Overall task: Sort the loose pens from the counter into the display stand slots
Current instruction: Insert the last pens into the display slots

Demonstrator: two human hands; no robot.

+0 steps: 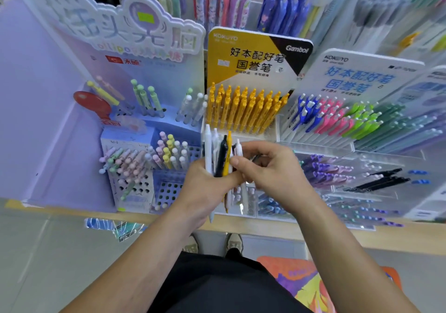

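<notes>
A bundle of loose pens (220,158), white, black and yellow, was gripped upright in the left hand (205,187), above the desk (265,228) edge and before the yellow-pen display stand (246,110). Seemingly a white pen (238,148) in it was pinched between thumb and fingers of the right hand (272,168).

The single wide view looks from the person's head, forward and steeply down. It hangs close above the tabletop (265,227) edge and pen stands (241,47).
</notes>
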